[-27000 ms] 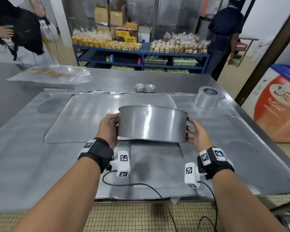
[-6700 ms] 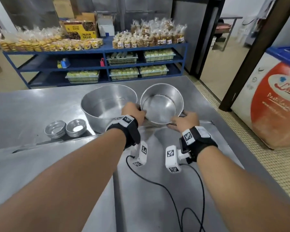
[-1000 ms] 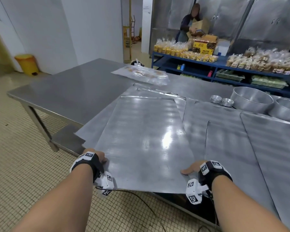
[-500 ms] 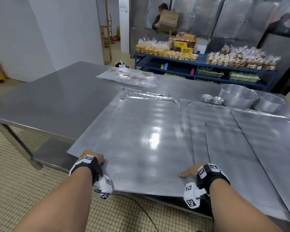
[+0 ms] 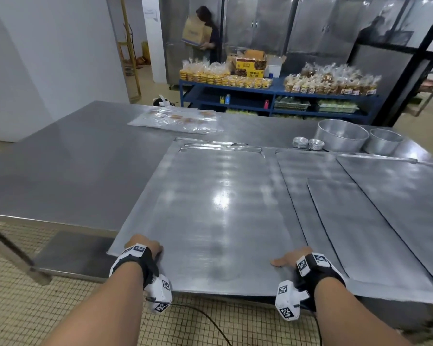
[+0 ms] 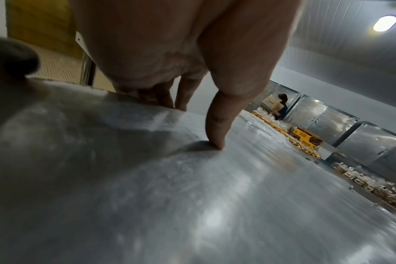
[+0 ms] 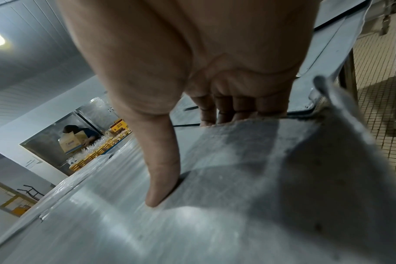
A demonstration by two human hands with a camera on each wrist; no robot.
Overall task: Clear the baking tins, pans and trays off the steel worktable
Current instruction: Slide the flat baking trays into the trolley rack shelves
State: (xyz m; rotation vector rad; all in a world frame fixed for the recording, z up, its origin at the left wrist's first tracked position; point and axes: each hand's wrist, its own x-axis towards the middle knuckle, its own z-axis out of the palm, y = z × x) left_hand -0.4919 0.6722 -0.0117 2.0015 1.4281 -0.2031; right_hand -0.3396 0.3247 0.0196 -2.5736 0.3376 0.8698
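Both hands, left hand [image 5: 145,247] and right hand [image 5: 291,258], grip the tray [image 5: 218,216]; two empty pans [image 5: 341,134] at 1 o'clock.

Brushed metal dominates a bakery worktable [image 5: 68,166], its steel top smooth with a soft, dull sheen.

The large flat baking tray [image 5: 218,216] nearest shows a scuffed, streaky metal face with one bright glare spot; the round tins [image 5: 341,136] at far right are matt grey metal. Far left, a clear plastic bag [image 5: 175,119] lies glossy and crinkled. A person beyond carries a plain cardboard box [image 5: 195,33].
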